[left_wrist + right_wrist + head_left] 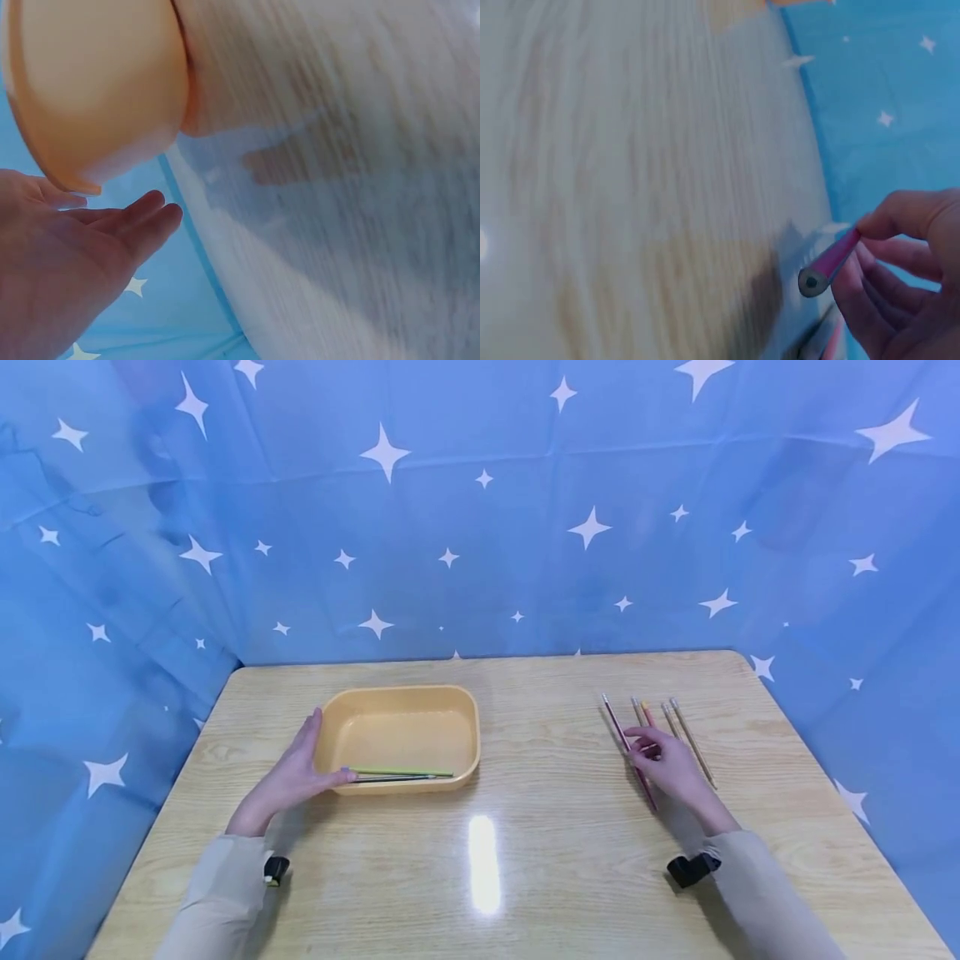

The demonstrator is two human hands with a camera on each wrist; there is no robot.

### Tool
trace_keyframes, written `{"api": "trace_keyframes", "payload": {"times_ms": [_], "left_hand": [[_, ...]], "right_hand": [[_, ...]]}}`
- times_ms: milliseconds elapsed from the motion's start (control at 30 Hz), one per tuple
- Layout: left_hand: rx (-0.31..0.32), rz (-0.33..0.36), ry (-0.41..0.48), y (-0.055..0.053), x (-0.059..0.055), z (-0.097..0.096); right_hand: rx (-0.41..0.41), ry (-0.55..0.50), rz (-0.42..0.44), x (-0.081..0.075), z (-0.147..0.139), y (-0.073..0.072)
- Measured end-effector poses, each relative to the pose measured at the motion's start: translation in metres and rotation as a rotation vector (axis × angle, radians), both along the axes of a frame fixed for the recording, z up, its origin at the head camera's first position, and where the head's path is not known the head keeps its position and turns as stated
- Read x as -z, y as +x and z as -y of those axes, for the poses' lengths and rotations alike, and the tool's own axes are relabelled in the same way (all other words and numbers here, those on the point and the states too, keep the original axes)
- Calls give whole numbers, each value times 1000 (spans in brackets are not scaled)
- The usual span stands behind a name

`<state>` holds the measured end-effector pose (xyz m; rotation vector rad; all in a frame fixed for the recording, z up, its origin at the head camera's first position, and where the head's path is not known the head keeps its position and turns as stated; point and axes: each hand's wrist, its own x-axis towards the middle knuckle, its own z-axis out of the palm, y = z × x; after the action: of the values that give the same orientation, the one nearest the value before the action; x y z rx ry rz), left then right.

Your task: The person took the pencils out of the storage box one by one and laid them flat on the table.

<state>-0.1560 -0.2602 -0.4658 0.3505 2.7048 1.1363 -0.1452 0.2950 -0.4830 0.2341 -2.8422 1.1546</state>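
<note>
At the near left corner of a yellow plastic tray (472,727) is my left hand (300,768), thumb over the front rim and fingers extended along the left side. In the left wrist view, the tray's wall (97,82) rises above straight, relaxed fingers (154,225). Inside the tray, a green pencil (405,771) and a dark pencil (393,779) lie along its front wall. My right hand (671,764) pinches a purple-pink pencil (617,727) between thumb and finger; its flat, unsharpened end (812,282) faces the right wrist camera. Under that hand are other pencils (693,742).
The pencils on the right lie side by side on a light wood table (555,860), their ends toward the back. A blue curtain with white stars (480,543) hangs behind and along both sides. A bright light reflection (483,864) shows at the table's middle.
</note>
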Motion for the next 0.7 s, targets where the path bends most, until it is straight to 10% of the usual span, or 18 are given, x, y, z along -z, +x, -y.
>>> {"api": "trace_keyframes", "payload": {"times_ms": [700], "left_hand": [[14, 105, 54, 1, 1, -2]], "right_hand": [[73, 269, -41, -2, -8, -11]]}}
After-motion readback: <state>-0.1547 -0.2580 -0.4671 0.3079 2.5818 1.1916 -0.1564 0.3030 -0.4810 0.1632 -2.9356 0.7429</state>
